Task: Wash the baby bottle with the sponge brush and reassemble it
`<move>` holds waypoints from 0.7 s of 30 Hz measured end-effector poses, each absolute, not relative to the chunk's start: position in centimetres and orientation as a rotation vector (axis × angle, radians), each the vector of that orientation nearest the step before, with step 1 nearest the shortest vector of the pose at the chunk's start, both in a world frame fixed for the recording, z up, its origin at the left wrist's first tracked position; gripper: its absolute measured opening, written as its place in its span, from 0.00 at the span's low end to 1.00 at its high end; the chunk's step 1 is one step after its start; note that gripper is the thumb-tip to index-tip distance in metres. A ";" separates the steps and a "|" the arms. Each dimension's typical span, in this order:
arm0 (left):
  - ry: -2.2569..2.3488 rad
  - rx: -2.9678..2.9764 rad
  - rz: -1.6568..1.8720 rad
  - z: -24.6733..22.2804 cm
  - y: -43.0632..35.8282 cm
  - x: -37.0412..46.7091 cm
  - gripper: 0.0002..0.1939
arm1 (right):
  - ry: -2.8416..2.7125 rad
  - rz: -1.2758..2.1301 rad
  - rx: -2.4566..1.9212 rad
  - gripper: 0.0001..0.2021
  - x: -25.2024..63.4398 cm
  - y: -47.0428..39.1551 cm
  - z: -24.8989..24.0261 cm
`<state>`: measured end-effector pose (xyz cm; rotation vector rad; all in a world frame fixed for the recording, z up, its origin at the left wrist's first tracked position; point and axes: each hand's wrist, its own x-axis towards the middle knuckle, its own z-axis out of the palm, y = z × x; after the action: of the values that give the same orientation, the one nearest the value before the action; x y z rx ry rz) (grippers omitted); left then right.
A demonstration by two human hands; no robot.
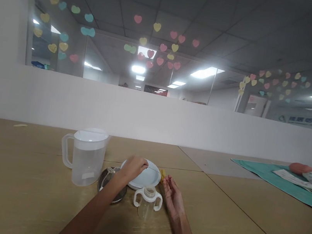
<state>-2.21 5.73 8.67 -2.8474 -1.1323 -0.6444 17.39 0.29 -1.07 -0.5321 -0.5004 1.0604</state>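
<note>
My left hand (135, 168) reaches over a pale blue-white dish (146, 179), its fingers closed in a pinch around the end of a thin wire-like rod (154, 169). That rod runs right toward a small yellow piece (163, 175), whose kind I cannot make out. At the yellow piece, the fingertips of my right hand (172, 197) are drawn together on it. Between my forearms stands a clear baby bottle (146, 207) with two white handles and no lid. Under my left forearm, partly hidden, a dark metal bowl (121, 198) contains a clear nipple-like top with a tube (108, 174).
A translucent measuring jug (87, 163) stands to the left of the bowl. On the far right, a green cloth (264, 174) carries a patterned cloth (296, 179) and an orange-red object (300, 168). A low white wall (144, 115) closes the table's back edge.
</note>
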 end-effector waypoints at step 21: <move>-1.201 -2.711 -0.579 10.0 4.3 -2.0 0.17 | -0.541 1.121 -0.597 0.06 16.8 0.4 -1.0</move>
<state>-1.99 4.29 10.01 -2.7109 -1.2009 -0.5789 16.78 0.37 -0.98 -0.5970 -0.5411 1.1210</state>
